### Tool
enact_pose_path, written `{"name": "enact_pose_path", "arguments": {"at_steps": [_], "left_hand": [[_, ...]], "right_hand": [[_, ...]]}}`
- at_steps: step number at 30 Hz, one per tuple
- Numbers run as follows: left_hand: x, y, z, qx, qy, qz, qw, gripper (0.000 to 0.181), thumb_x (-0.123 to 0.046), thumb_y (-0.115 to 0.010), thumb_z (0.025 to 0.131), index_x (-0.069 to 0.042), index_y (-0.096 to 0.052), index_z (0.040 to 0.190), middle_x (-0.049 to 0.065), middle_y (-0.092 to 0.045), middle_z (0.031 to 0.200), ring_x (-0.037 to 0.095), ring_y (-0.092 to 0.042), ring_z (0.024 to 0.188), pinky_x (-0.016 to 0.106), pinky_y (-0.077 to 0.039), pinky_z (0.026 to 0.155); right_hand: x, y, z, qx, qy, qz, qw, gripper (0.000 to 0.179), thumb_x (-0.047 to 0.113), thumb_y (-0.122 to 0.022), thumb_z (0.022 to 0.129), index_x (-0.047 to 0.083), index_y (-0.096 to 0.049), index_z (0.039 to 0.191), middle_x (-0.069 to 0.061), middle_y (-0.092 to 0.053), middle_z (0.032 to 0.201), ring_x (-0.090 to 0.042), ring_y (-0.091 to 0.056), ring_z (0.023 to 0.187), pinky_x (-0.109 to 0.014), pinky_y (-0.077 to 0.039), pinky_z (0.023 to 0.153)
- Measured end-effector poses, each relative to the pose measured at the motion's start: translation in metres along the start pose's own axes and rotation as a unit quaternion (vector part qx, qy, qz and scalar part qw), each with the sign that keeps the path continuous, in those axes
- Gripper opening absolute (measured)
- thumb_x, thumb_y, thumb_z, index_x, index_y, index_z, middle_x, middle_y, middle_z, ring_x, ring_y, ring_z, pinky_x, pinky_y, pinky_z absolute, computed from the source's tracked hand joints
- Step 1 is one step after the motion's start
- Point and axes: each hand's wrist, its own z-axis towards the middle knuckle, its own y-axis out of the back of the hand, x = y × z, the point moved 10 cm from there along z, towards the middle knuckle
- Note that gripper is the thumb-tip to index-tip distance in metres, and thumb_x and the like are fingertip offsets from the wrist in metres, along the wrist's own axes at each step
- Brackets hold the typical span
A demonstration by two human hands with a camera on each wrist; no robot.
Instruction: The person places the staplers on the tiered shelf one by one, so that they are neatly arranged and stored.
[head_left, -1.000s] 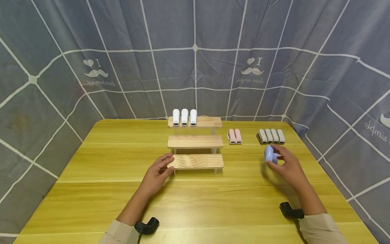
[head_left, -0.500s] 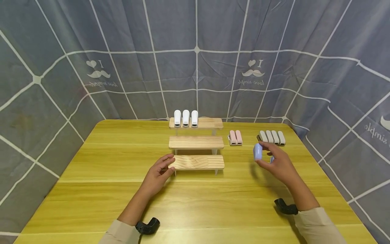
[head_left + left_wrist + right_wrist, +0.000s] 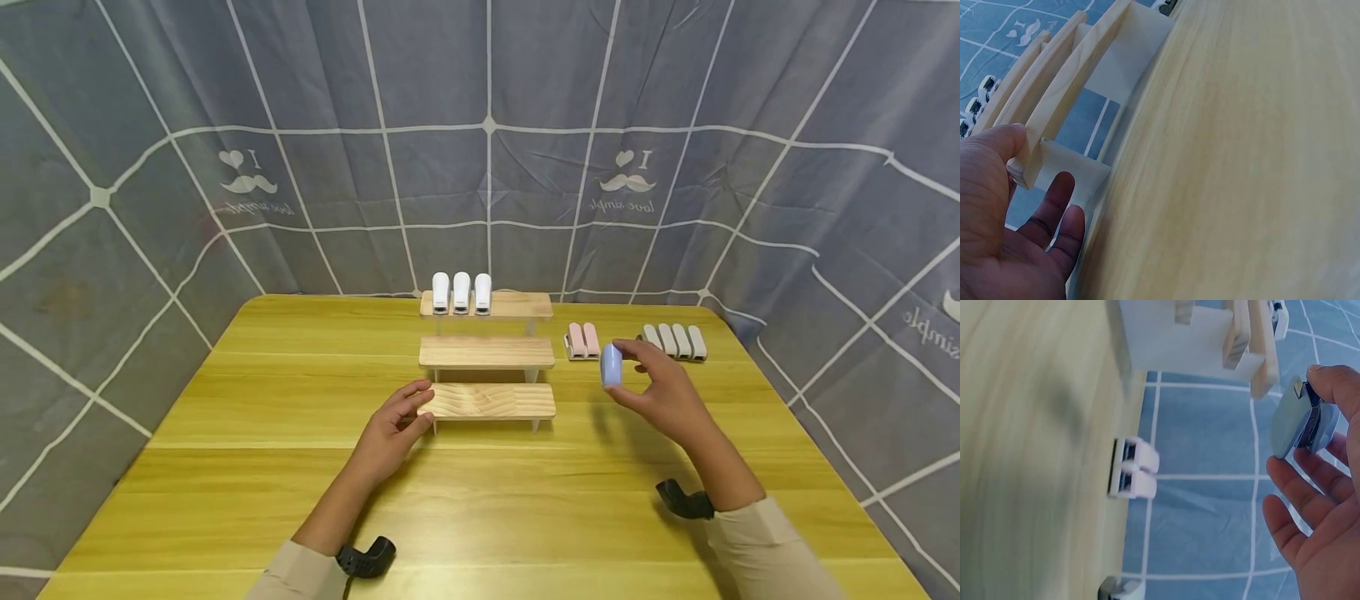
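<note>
My right hand [image 3: 663, 392] pinches a light blue mini stapler [image 3: 611, 365] between thumb and fingertips, above the table to the right of a three-tier wooden display stand [image 3: 487, 353]. In the right wrist view the stapler [image 3: 1294, 419] is tilted, its dark metal middle facing the camera. At the stand's lowest step [image 3: 491, 402], my left hand [image 3: 390, 429] grips the left end. The left wrist view shows the thumb on that step's edge [image 3: 1054, 94], with other fingers below it. Three white staplers [image 3: 461, 293] stand side by side on the left part of the top step.
Two pink staplers [image 3: 582, 341] sit on the wooden table [image 3: 480, 517] right of the stand. Farther right is a row of several grey staplers [image 3: 675, 342], partly behind the right hand. A grey checked curtain [image 3: 540, 175] encloses the back and sides.
The right hand has carried the blue stapler leftward, towards the stand. A second blue patch, visible behind that hand before, is now hidden. The left hand keeps its hold on the step.
</note>
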Motion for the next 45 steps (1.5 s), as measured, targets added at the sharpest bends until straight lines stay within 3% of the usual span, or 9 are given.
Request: {"name": "enact_pose_path", "arguments": {"at_steps": [11,20,27,35,45], "left_hand": [[-0.001,0.0,0.0,-0.004,-0.01,-0.009,0.9999,0.043,-0.017,-0.066,0.098,0.0,-0.059,0.137,0.008,-0.048,0.148,0.026,-0.059,0.115,0.027,-0.051,0.088],[0.0,0.0,0.0,-0.004,0.004,0.004,1.0,0.043,-0.02,-0.066,0.098,-0.002,-0.059,0.137,0.001,-0.049,0.148,0.023,-0.058,0.117,0.029,-0.051,0.089],[0.001,0.001,0.001,-0.005,-0.002,0.006,1.0,0.042,-0.016,-0.066,0.098,-0.002,-0.059,0.137,0.005,-0.049,0.148,0.025,-0.057,0.119,0.03,-0.05,0.09],[0.0,-0.001,0.0,-0.006,-0.001,-0.018,0.9998,0.042,-0.011,-0.066,0.097,0.001,-0.059,0.136,0.009,-0.048,0.148,0.028,-0.058,0.117,0.031,-0.051,0.089],[-0.002,0.0,-0.001,-0.005,-0.01,-0.014,0.9998,0.042,-0.015,-0.066,0.097,0.0,-0.059,0.136,0.008,-0.048,0.148,0.026,-0.059,0.115,0.028,-0.051,0.087]], "right_hand": [[0.025,-0.008,0.017,-0.005,0.036,0.021,0.9991,0.065,0.009,-0.084,0.08,0.004,-0.055,0.137,-0.012,-0.059,0.13,-0.028,-0.057,0.113,-0.049,-0.05,0.083],[0.041,-0.018,0.032,0.005,0.055,0.031,0.998,0.065,0.01,-0.083,0.082,0.002,-0.053,0.138,-0.013,-0.059,0.13,-0.029,-0.057,0.114,-0.05,-0.051,0.085],[0.058,-0.02,0.048,-0.006,0.075,0.042,0.9963,0.063,0.011,-0.084,0.08,0.003,-0.055,0.136,-0.011,-0.062,0.126,-0.026,-0.059,0.108,-0.046,-0.051,0.081],[0.062,-0.029,0.065,-0.007,0.064,0.059,0.9962,0.062,0.009,-0.082,0.082,0.001,-0.055,0.137,-0.013,-0.062,0.125,-0.028,-0.059,0.11,-0.045,-0.049,0.085],[0.063,-0.035,0.092,0.0,0.026,0.077,0.9967,0.064,0.013,-0.081,0.084,0.001,-0.053,0.14,-0.014,-0.061,0.127,-0.029,-0.058,0.114,-0.048,-0.049,0.088]]}}
